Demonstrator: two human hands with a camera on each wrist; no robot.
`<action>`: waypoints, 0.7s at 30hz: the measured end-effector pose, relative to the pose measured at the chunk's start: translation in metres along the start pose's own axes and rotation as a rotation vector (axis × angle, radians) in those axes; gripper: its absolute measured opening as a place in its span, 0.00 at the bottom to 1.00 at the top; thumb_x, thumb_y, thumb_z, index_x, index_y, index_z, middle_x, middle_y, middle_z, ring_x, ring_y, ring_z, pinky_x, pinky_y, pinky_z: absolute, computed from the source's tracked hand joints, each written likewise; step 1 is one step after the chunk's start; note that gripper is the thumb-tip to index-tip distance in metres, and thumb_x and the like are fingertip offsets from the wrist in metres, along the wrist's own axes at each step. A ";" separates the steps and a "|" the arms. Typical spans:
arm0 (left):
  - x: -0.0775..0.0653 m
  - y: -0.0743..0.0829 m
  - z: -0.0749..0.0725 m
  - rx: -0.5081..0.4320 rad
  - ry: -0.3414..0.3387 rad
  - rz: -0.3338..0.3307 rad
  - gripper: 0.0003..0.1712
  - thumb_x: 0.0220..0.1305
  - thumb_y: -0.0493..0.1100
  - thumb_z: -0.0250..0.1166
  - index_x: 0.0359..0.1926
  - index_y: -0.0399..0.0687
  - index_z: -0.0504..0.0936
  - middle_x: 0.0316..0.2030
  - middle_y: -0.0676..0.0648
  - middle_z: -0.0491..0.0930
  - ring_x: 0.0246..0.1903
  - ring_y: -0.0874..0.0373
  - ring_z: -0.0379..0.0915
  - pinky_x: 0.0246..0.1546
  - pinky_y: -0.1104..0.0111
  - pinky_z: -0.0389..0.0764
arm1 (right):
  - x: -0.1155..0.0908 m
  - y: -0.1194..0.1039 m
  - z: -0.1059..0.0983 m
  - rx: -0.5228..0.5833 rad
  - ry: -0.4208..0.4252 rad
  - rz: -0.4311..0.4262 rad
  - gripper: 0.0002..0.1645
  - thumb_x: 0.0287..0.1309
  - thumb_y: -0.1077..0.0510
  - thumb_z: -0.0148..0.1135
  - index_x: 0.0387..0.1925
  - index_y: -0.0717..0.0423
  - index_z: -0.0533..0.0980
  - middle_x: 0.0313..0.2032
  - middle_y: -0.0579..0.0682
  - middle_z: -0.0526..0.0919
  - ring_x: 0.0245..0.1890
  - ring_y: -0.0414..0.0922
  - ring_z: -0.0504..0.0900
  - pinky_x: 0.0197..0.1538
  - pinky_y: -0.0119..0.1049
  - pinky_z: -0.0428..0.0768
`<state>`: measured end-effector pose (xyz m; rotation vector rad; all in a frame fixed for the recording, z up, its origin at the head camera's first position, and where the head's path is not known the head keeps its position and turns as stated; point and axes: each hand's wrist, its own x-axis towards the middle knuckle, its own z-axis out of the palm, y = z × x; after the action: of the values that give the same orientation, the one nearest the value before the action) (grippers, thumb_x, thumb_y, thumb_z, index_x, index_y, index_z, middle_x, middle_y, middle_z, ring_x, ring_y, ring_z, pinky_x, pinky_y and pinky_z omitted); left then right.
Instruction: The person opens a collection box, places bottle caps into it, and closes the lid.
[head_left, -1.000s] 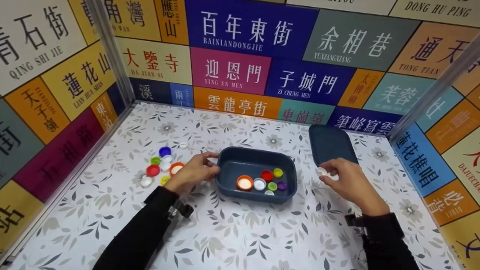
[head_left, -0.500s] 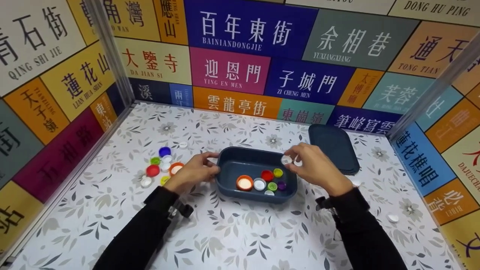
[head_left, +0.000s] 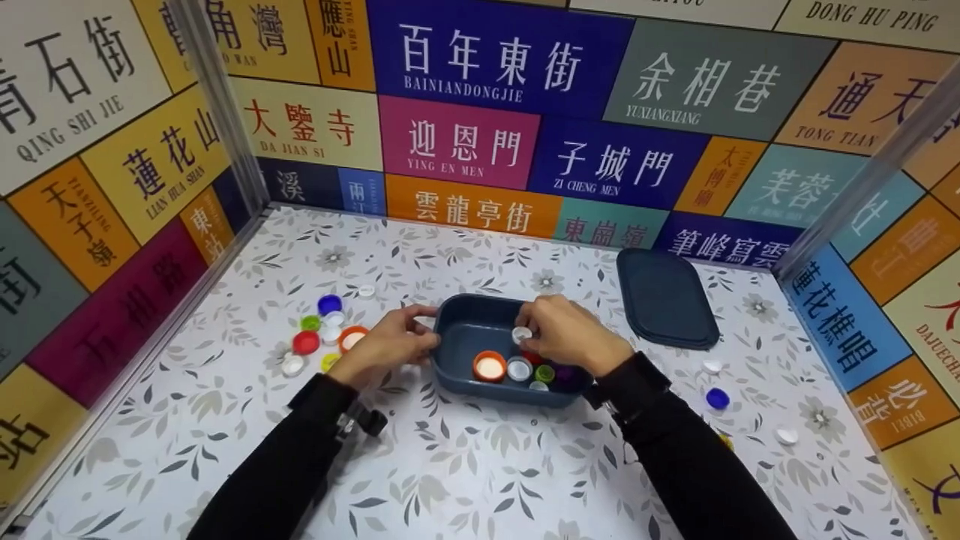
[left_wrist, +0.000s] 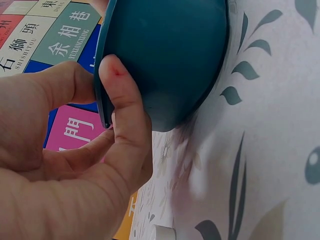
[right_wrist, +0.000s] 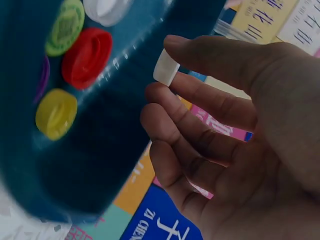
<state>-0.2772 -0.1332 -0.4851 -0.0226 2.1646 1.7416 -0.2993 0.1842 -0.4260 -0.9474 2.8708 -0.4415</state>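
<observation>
A dark blue box (head_left: pixel 459 330) stands on the patterned table, and my left hand (head_left: pixel 390 346) grips its left rim. The left wrist view has the thumb and fingers pinching the rim on either side of the wall (left_wrist: pixel 170 55). My right hand (head_left: pixel 574 335) is over the box's right half, pinching a white bottle cap (right_wrist: pixel 165 69) between thumb and fingertip. Inside the box lie several caps: an orange one (head_left: pixel 489 366), a white one (head_left: pixel 519 368), a green one (head_left: pixel 544 373) and a red one (right_wrist: pixel 87 58). A yellow cap (right_wrist: pixel 56 114), hidden in the head view, shows beneath the right hand.
The dark lid (head_left: pixel 667 300) lies at the back right. Several loose caps, among them a red cap (head_left: pixel 305 342) and a blue cap (head_left: pixel 329 304), are grouped left of the box. Right of it lie another blue cap (head_left: pixel 718 398) and a white cap (head_left: pixel 787 435). Printed walls enclose the table.
My right hand has moved left from beside the lid to over the box, carrying the white bottle cap. Caps at the right have come into view. The left hand stays on the rim.
</observation>
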 end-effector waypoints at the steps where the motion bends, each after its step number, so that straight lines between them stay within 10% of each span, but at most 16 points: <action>1: 0.000 0.001 0.000 0.004 0.001 -0.003 0.39 0.77 0.36 0.70 0.86 0.49 0.75 0.53 0.42 0.84 0.39 0.56 0.85 0.44 0.66 0.91 | 0.002 0.000 0.002 -0.005 -0.005 -0.001 0.15 0.71 0.60 0.81 0.55 0.61 0.92 0.46 0.60 0.95 0.46 0.54 0.94 0.53 0.54 0.94; 21: -0.001 -0.001 0.000 -0.022 -0.013 0.032 0.39 0.75 0.34 0.69 0.85 0.44 0.75 0.49 0.44 0.82 0.38 0.57 0.84 0.40 0.69 0.91 | 0.004 0.000 0.018 -0.024 0.000 -0.047 0.19 0.67 0.63 0.82 0.57 0.64 0.92 0.46 0.60 0.97 0.47 0.57 0.95 0.53 0.54 0.95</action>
<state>-0.2760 -0.1340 -0.4853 0.0181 2.1478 1.7789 -0.2996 0.1775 -0.4431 -1.0208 2.8654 -0.4114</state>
